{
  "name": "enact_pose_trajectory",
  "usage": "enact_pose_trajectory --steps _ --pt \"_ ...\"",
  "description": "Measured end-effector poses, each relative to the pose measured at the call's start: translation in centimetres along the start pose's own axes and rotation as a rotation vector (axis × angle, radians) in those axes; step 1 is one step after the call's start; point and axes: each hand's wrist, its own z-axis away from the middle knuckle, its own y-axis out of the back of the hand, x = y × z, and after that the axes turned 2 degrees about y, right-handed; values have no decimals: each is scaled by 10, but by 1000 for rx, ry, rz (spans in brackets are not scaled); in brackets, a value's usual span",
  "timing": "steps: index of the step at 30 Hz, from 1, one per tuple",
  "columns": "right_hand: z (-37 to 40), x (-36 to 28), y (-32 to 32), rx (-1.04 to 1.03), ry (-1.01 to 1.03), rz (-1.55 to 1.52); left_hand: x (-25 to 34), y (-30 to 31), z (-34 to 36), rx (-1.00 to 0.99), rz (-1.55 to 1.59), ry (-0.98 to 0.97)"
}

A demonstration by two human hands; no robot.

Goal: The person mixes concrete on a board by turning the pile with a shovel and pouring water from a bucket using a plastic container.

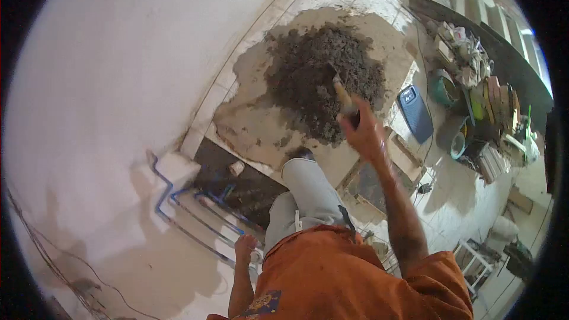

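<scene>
My right hand (363, 130) is wrapped round the light handle of a trowel (342, 92), whose blade end meets a heap of dark wet mortar (314, 71). The heap lies on a flat brownish sheet (249, 130) on the floor. My left hand (246, 246) hangs low beside my hip, near the blue pipes (195, 234) along the wall; its fingers look curled, and whether they hold anything is too small to tell. One of my shoes (302, 153) touches the near edge of the sheet.
A pale wall (118, 71) rises on the left. To the right are a dark blue case (416, 114), a green bucket (446, 90) and stacked tile pieces (493, 163). A white rack (474, 264) stands at the lower right. Cables (50, 255) hang at the lower left.
</scene>
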Motion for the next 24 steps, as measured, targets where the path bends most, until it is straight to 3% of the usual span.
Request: enact_pose_trajectory --steps 3,7,9,10,12,16,20,21,23,24 --pt "27 -16 -2 -124 -269 -8 75 -32 -7 15 -39 2" --pt "5 -23 -10 -141 -254 -76 175 -60 -25 55 -176 -48" --pt "-9 -32 -12 -134 -231 -40 220 -56 -59 2 -544 -359" --pt "-21 -39 -8 -193 -287 -107 234 -33 -86 -36 -746 -474" --pt "-49 -40 -11 -139 -192 -94 264 14 -163 -97 -1135 -722" --pt "-108 -36 19 -10 -203 -18 339 6 -147 -216 -930 -582" --pt "-146 -76 101 93 -165 72 392 -14 -185 -453 -1091 -935" --pt "-151 -85 124 147 -166 115 406 -16 -179 -455 -1145 -935" --pt "-157 -125 188 215 -173 -170 434 -23 -165 -461 -1252 -939" --pt "-154 -144 212 260 -154 -50 448 -38 -157 -345 -1019 -471"
